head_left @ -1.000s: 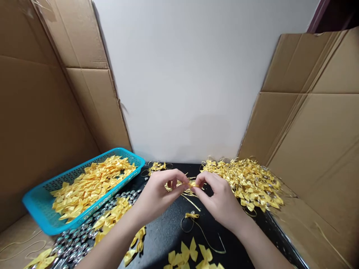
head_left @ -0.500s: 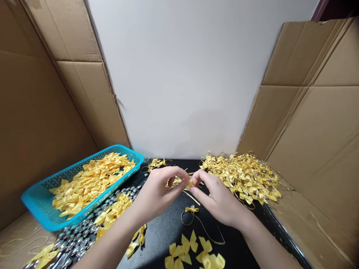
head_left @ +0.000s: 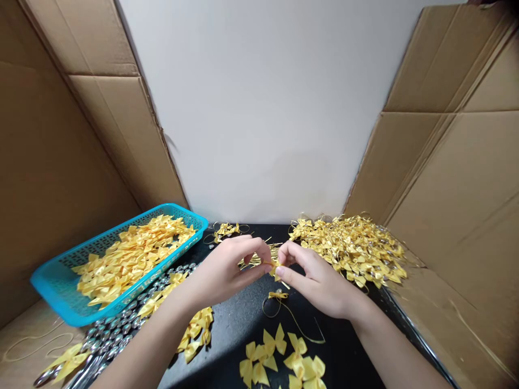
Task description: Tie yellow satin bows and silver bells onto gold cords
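Between the fingertips of both hands is a small yellow ribbon bow (head_left: 274,268), partly hidden by the fingers. My left hand (head_left: 237,263) pinches its left side with thumb and forefinger. From the right, my right hand (head_left: 310,275) grips the other side the same way. Below the hands, a finished-looking bow with a bead and a gold cord loop (head_left: 278,295) lies on the black tabletop (head_left: 231,329). Several loose yellow bows (head_left: 263,356) rest nearer to me. Behind my fingers lies a bundle of gold ties (head_left: 254,261), partly covered.
A turquoise basket (head_left: 57,294) of yellow bows stands at left. Beside it spread many silvery beads (head_left: 117,329) and more bows (head_left: 197,332). A heap of corded bows (head_left: 352,248) lies at right, a few (head_left: 226,231) at the back. Cardboard panels (head_left: 458,178) flank both sides.
The view has shifted slightly. Both hands stay together at the bow, with the fingertips a little closer around it; the things on the table lie as before.
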Motion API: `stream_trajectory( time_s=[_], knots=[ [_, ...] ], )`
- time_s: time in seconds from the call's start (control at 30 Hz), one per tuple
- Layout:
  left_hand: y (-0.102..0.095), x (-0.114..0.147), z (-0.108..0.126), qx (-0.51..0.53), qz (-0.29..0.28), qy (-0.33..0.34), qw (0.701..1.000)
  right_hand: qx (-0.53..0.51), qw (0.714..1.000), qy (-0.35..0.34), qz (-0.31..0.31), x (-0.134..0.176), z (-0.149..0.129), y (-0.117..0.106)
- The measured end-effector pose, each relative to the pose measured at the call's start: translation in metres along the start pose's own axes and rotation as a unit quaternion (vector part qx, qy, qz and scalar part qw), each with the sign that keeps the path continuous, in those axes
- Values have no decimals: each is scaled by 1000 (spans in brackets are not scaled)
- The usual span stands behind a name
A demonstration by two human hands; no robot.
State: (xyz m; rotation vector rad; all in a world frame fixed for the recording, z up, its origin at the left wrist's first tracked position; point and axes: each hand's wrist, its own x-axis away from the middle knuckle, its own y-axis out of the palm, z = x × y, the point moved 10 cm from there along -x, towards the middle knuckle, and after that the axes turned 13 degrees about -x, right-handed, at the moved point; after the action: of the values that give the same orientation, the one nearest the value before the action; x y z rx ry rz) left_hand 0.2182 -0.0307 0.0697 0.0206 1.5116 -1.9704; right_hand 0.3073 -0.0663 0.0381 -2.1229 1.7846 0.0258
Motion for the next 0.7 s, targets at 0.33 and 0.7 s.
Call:
stream_trajectory(
  time_s=[0.33,0.7],
  knots=[
    [26,8,10,107,-150,34,982,10,996,4,-89,2,-1,16],
    [37,4,6,289,-161,27,943,-70,991,-16,-108,-1,-5,17]
  ],
)
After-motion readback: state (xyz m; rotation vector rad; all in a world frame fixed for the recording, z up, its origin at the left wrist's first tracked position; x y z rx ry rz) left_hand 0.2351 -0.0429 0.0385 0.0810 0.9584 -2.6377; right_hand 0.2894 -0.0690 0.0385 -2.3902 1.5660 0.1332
